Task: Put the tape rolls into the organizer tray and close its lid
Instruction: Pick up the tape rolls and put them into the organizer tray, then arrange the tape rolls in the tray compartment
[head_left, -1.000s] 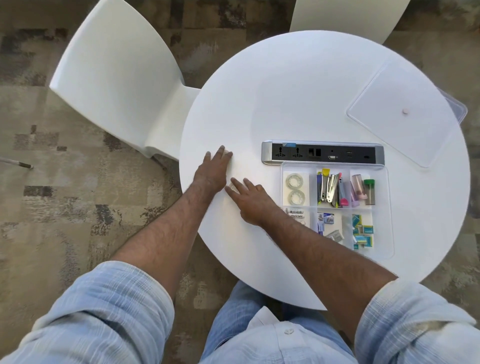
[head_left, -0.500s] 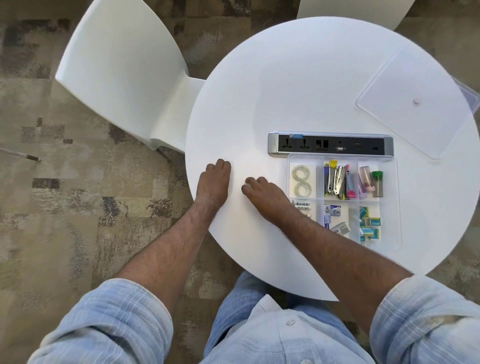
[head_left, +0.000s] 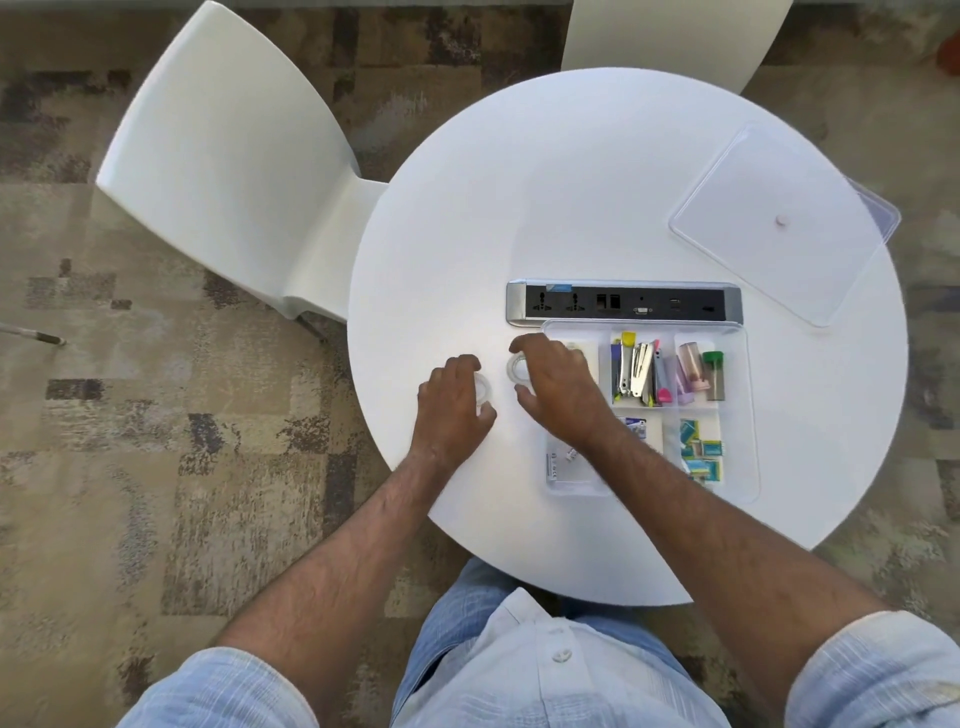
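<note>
Two clear tape rolls sit on the white round table (head_left: 597, 171), just left of the clear organizer tray (head_left: 750, 415). My left hand (head_left: 454, 402) curls around one tape roll (head_left: 484, 391). My right hand (head_left: 558, 387) grips the other tape roll (head_left: 516, 368) beside the tray's left wall. The right hand and forearm hide most of the tray's left compartments. The tray's clear lid (head_left: 769, 260), with a small knob, lies apart at the table's back right and overhangs the edge.
A grey and black power socket strip (head_left: 623, 304) lies against the tray's far side. The tray's other compartments hold staplers, markers and small coloured boxes. A white chair (head_left: 223, 171) stands to the left, and another chair back (head_left: 670, 36) stands beyond the table.
Earlier both rolls lay in the tray's far-left compartment and my hands rested flat on the table. Now each hand has a roll on the table left of the tray.
</note>
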